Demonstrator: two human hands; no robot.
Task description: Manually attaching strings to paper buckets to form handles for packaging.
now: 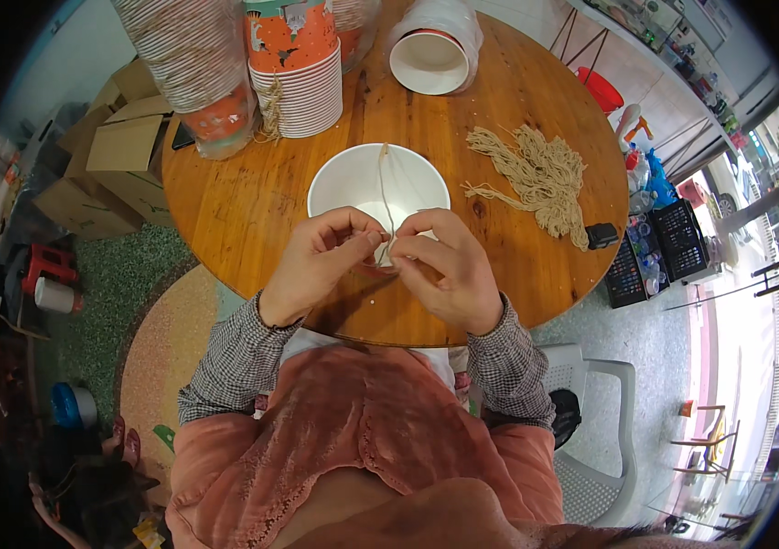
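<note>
A white paper bucket (pixel 339 188) stands on the round wooden table, its open mouth facing up at me. One beige string (pixel 384 178) runs from its far rim across the opening down to my fingers. At the near rim my left hand (pixel 323 258) pinches the string between thumb and forefinger. Close beside it, my right hand (pixel 449 265) is also closed in a pinch on the string, the fingertips of both hands almost meeting. The near side of the bucket is mostly hidden behind my hands.
A bundle of beige strings (pixel 545 178) lies to the right, by a small black object (pixel 601 236). Stacked paper buckets (pixel 298 96) stand at the back left; a wrapped stack (pixel 429 62) lies at the back. Cardboard boxes (pixel 124 151) sit left of the table, a grey plastic chair (pixel 623 421) at right.
</note>
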